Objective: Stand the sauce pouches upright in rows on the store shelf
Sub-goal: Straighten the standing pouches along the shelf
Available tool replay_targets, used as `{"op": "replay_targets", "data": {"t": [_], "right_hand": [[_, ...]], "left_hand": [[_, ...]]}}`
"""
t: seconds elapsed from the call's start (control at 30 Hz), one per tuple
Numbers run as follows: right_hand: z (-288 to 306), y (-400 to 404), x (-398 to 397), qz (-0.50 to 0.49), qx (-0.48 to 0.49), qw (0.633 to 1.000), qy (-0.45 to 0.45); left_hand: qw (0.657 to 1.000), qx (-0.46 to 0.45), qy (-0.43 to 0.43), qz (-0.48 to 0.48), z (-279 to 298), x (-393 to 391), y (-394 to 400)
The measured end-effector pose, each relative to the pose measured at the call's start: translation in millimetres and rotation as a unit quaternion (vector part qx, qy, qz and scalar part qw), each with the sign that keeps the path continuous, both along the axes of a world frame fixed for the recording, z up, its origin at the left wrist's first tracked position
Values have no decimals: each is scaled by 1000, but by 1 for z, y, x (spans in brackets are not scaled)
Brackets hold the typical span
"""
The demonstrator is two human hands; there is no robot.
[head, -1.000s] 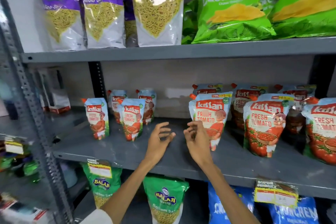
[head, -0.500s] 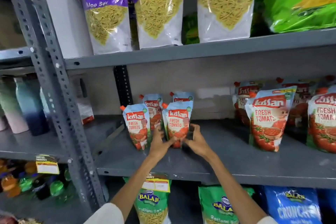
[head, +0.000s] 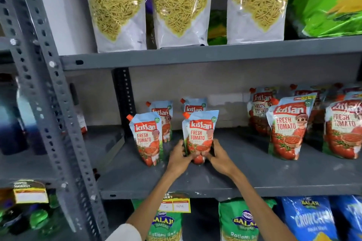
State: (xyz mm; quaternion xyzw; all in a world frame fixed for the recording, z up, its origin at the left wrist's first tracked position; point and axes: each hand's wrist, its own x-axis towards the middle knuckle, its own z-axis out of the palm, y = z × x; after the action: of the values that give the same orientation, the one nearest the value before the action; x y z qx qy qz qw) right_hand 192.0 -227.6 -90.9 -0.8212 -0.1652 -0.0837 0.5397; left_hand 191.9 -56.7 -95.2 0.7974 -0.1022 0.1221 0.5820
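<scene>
A small Kissan tomato sauce pouch [head: 199, 133] stands upright on the grey middle shelf [head: 244, 178]. My left hand [head: 179, 159] grips its lower left side and my right hand [head: 217, 157] its lower right side. Another small pouch [head: 146, 139] stands upright just to the left. Two more small pouches [head: 163, 113] [head: 194, 105] stand behind them in a back row. Several larger sauce pouches [head: 288, 129] stand upright at the right of the same shelf.
Purple Aloo Sev bags [head: 182, 8] and green snack bags [head: 329, 8] fill the shelf above. Green and blue snack bags [head: 239, 221] sit below. A perforated grey upright [head: 49, 92] stands at the left. A yellow price tag [head: 174, 204] hangs on the shelf edge.
My view has swung left from the large pouches to the small ones. Both hands have reached forward and closed on the front right small pouch.
</scene>
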Motion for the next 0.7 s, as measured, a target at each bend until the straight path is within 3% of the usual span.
{"op": "replay_targets", "data": {"t": [0.3,0.37,0.47,0.57,0.7], "right_hand": [[6,1,-10,-48,-5,999,22],[12,0,-19,-103,-16,994,-5],[18,5,-33,-159,-29,980,-114],[27,27,-41,-125,6,978,-165],[37,81,-38,-37,-27,987,-155]], "left_hand": [[1000,15,-10,18,1,-6,3],[999,8,-19,33,3,-19,10],[996,-13,-61,59,8,-39,26],[985,-61,-119,106,20,-60,50],[952,-108,-159,238,27,-71,91]]}}
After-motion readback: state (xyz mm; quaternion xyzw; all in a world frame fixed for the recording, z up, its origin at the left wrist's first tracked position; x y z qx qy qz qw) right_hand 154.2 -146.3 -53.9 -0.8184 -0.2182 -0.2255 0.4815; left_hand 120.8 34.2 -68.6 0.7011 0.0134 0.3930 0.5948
